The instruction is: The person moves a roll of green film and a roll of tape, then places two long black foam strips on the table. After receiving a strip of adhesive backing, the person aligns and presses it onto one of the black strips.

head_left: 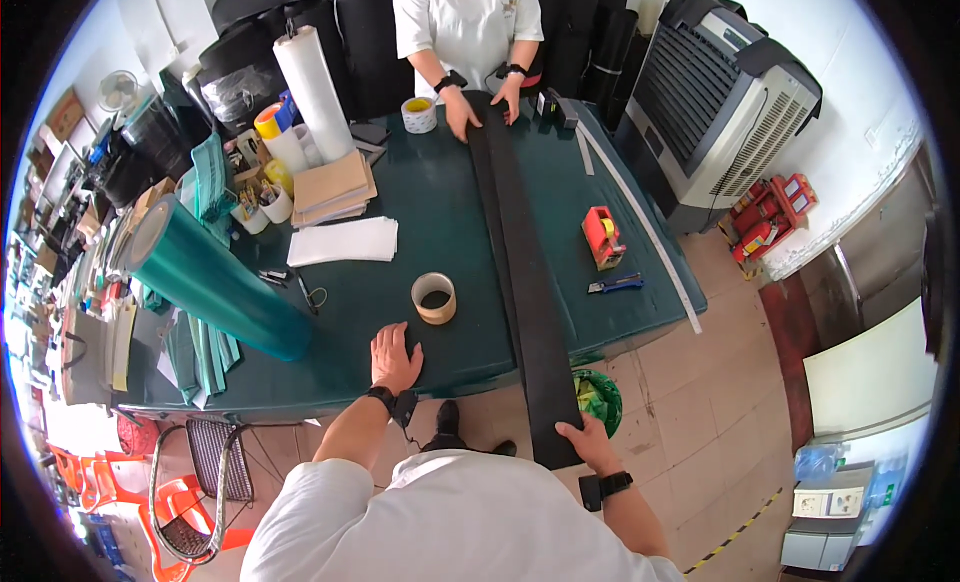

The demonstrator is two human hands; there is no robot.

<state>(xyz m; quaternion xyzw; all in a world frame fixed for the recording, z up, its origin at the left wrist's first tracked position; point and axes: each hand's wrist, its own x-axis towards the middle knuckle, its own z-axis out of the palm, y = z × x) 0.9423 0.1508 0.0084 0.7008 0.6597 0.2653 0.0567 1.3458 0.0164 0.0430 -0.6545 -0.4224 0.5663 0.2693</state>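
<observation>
A long black folded strip of sheet material runs down the dark green table and hangs past its near edge. My right hand grips the strip's near end, thumb on top, fingers hidden below. My left hand rests on the near table edge with its fingers stretched out, holding nothing. Just beyond it stands a roll of tan tape. At the far end, a person in a white shirt has both hands at the strip.
A red tape dispenser, a blue cutter knife and a long white ruler lie right of the strip. Paper stacks, scissors and a big green roll are leftward. A green-lined bin stands below the near edge.
</observation>
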